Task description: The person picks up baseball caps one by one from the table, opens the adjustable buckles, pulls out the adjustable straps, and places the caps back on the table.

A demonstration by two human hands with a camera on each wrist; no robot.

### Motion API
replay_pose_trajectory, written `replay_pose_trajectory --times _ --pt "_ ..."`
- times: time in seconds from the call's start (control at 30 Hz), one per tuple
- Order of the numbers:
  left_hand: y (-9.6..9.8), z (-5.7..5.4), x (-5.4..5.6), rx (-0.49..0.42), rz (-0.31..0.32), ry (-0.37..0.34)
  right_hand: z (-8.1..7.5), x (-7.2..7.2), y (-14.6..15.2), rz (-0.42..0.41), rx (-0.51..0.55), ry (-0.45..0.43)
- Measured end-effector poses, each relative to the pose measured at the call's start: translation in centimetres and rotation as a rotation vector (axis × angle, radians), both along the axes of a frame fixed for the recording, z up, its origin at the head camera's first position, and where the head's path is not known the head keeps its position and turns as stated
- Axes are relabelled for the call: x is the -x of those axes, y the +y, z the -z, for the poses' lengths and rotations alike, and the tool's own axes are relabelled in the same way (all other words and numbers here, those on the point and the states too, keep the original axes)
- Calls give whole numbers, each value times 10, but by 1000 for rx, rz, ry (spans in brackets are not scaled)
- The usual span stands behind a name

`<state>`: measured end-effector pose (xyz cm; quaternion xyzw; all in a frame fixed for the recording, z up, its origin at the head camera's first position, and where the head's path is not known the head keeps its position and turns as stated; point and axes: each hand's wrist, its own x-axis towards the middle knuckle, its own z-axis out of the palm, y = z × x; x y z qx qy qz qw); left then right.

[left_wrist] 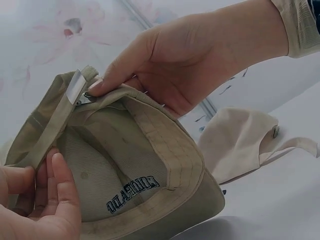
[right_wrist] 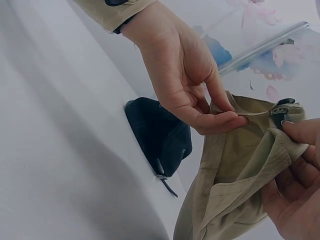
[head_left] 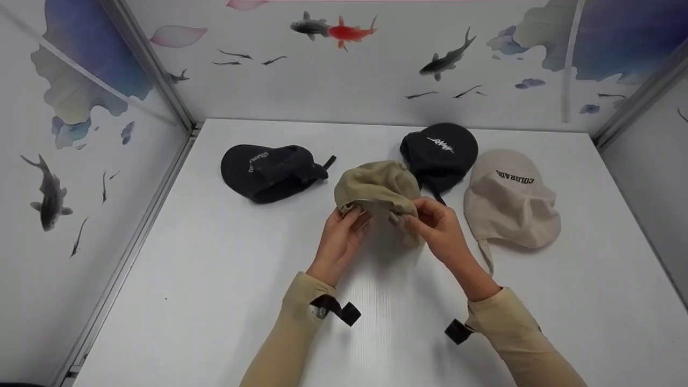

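Note:
A khaki cap point(head_left: 376, 183) is held in both hands near the table's middle, its back opening turned toward me. Reversed embroidered letters point(left_wrist: 132, 194) show inside its crown in the left wrist view. My left hand point(head_left: 341, 236) pinches the strap point(left_wrist: 47, 135) at the left side of the opening. On the other side, my right hand point(head_left: 441, 231) pinches the cap's edge, thumb at the metal buckle point(right_wrist: 280, 112). The strap spans the opening between the two hands. In the head view, most of the brim is hidden.
A dark cap point(head_left: 274, 171) lies on the white table point(head_left: 215, 301) to the left. Behind and right of the khaki cap is a black cap with white lettering point(head_left: 441, 153). A beige cap point(head_left: 513, 204) lies further right, its strap hanging forward. Printed panels point(head_left: 355, 80) enclose the table.

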<state>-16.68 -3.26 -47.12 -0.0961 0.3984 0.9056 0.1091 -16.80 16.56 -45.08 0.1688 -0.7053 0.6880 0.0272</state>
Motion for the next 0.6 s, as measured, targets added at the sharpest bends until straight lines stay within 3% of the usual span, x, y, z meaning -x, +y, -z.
replay_pose_trajectory --times 0.17,0.6 --pt "3 -1 -2 -15 51 18 -1 0 1 9 -7 11" --pt "13 -3 -6 -64 110 41 0 0 1 13 -7 22"
